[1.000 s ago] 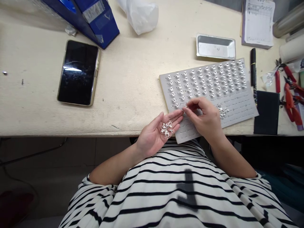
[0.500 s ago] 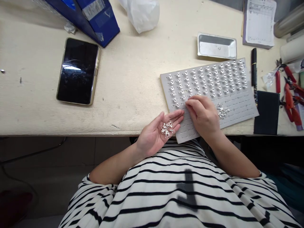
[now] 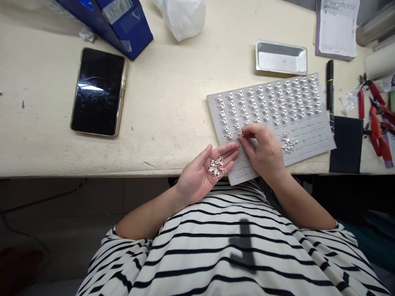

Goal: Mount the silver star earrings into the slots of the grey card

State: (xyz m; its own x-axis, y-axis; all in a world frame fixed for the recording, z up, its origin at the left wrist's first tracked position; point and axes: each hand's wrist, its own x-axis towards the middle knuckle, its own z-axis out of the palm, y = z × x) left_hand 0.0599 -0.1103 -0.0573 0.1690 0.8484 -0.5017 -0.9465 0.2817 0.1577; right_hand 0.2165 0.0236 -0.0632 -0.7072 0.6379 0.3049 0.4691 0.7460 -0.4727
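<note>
My left hand (image 3: 197, 174) lies palm up at the table's front edge, fingers stretched out. Several silver rings (image 3: 216, 167) rest loose in its palm. Its fingertips reach the lower left part of a grey slotted ring display pad (image 3: 243, 172). Over that pad, my right hand (image 3: 263, 154) pinches a silver ring (image 3: 240, 133) between thumb and index finger, at a slot row near the left side. Upright rings (image 3: 271, 98) fill the pad's upper rows. A small heap of loose rings (image 3: 289, 144) lies on the slots right of my right hand.
Behind the pad stands a small metal tray (image 3: 281, 59). A phone (image 3: 98, 92), a blue box (image 3: 129, 28) and a white plastic bag (image 3: 185, 18) lie to the left and back. At right are a pen (image 3: 330, 82), a dark flat case (image 3: 346, 144), a notepad (image 3: 336, 28) and red-handled pliers (image 3: 375, 127).
My right hand has drawn back slightly, and the pinched ring now shows at its fingertips. My left hand stays still with the rings. The view has shifted slightly.
</note>
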